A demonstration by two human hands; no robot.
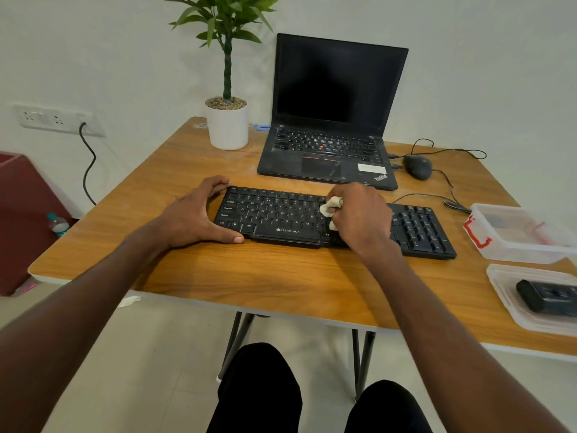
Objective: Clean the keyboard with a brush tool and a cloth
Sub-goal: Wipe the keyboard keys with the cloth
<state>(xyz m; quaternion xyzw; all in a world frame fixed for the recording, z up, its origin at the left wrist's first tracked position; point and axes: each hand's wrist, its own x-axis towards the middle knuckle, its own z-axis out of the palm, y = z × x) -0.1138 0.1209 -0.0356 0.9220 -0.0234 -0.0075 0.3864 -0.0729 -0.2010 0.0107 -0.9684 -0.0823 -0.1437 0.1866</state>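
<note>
A black keyboard [278, 215] lies across the middle of the wooden table [281, 279]. My right hand [362, 218] grips a bunched white cloth [330, 207] and holds it down on the keys right of the keyboard's middle. My left hand [193, 214] brackets the keyboard's left end, with the fingers on the far corner and the thumb along the near edge. No brush is clearly in view.
An open black laptop [334, 120] stands behind the keyboard, with a potted plant [227, 120] to its left and a wired mouse [417, 166] to its right. A clear plastic box [515, 232] and its lid [530, 298], bearing a black object, sit at the right edge.
</note>
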